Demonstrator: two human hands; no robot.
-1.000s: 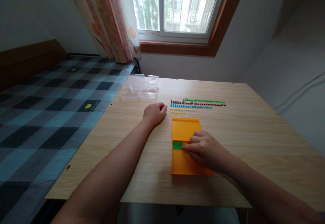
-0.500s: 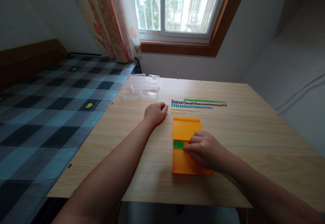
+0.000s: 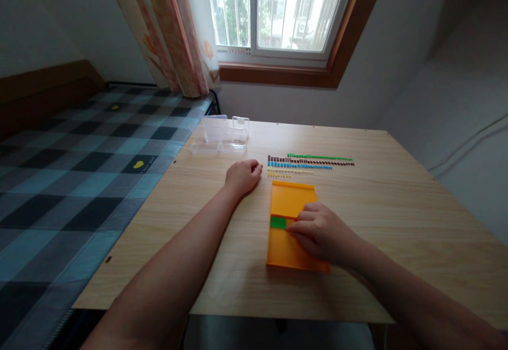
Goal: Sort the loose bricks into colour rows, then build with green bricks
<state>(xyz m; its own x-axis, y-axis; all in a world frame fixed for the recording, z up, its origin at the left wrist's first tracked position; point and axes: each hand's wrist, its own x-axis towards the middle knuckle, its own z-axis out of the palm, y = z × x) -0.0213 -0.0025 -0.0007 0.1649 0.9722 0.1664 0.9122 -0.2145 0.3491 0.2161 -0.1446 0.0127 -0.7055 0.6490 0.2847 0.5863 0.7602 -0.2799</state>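
Observation:
An orange tray (image 3: 291, 199), shallow with raised edges, lies on the table in front of me. A crossbar divides it, and a green rectangular piece (image 3: 278, 223) sits just below that bar at the left side. Over the tray's right side is my right hand (image 3: 317, 231), its fingers closed and pressed on the middle near the green piece's right end; the fingertips' contact is partly hidden. My left hand (image 3: 243, 176) rests curled on the table, up and left of the tray, with nothing visible in it.
Beyond the tray lie rows of tiny pieces: green (image 3: 317, 156), brown (image 3: 309, 161), blue (image 3: 299, 165) and yellow (image 3: 278, 175). Clear plastic boxes (image 3: 222, 138) stand at the table's (image 3: 377, 191) far left. A checked bed (image 3: 79, 180) borders the left edge.
The orange tray has turned slightly under my right hand, its near edge shifting left and a little away from me. My left hand has stayed in place.

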